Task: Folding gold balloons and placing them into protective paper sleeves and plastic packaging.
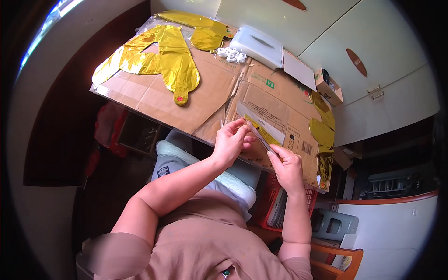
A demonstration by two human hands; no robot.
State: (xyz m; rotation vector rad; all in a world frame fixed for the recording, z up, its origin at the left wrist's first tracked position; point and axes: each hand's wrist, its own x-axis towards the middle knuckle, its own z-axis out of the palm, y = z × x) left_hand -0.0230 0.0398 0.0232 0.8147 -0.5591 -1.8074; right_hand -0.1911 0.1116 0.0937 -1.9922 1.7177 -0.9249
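Above the near edge of the cardboard, I hold a flat clear plastic packet (264,132) with folded gold foil and a white panel. My left hand (230,143) pinches its upper left corner between thumb and fingertips. Gripped by my right hand (288,169) is its lower right end, with the thumb along the edge. A flat gold foil balloon shaped like a letter A (179,63) lies at the left of the cardboard. Behind it is another gold foil balloon (207,35). More gold foil (322,130) lies along the right edge.
Flattened cardboard (135,95) covers the table. White ribbon bundles (231,55) lie by a translucent plastic box (257,45) at the back. A small cardboard box (330,91) stands at the back right, against pale cabinets (298,32). A red crate (275,207) sits below the table.
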